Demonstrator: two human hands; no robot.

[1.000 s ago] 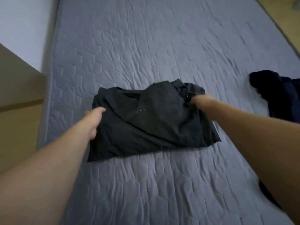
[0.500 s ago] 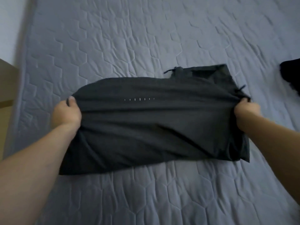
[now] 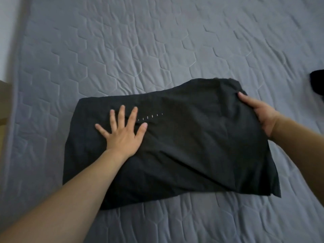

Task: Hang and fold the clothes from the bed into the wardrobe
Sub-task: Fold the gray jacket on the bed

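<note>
A dark grey folded garment with a short row of pale dashes lies flat on the quilted grey bed. My left hand rests palm down on its left part, fingers spread, holding nothing. At the garment's right edge my right hand grips the cloth, with the thumb on top and the fingers hidden under the fabric.
Another dark piece of clothing shows at the right edge of the bed. A wooden piece of furniture stands by the bed's left side, under a pale wall.
The garment was pulled wider and laid flat. My left hand let go of its left edge and now presses flat on top. The right hand still holds the right edge.
</note>
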